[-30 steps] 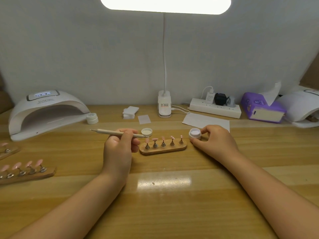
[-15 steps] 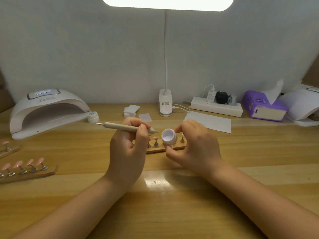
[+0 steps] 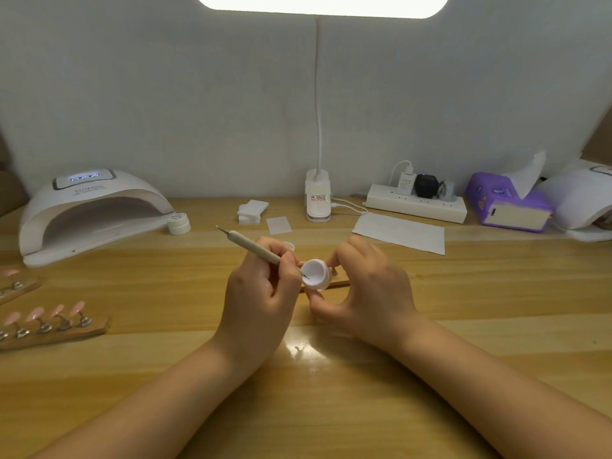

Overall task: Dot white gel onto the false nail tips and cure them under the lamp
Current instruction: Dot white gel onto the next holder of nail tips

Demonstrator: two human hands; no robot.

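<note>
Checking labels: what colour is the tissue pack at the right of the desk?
Purple, with a white tissue sticking out of the tissue pack; head view.

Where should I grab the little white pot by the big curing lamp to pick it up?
Probably by its round side wall. The little white pot stands upright with its lid on, low and wide. The curing lamp sits right at its left, so bring your hand down from above or from the open right and pinch the sides between thumb and fingers.

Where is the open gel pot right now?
In the head view, the gel pot sits centre frame, lifted and tilted, held by the right hand in front of the nail stand, with the left hand's dotting tool tip inside.
</note>
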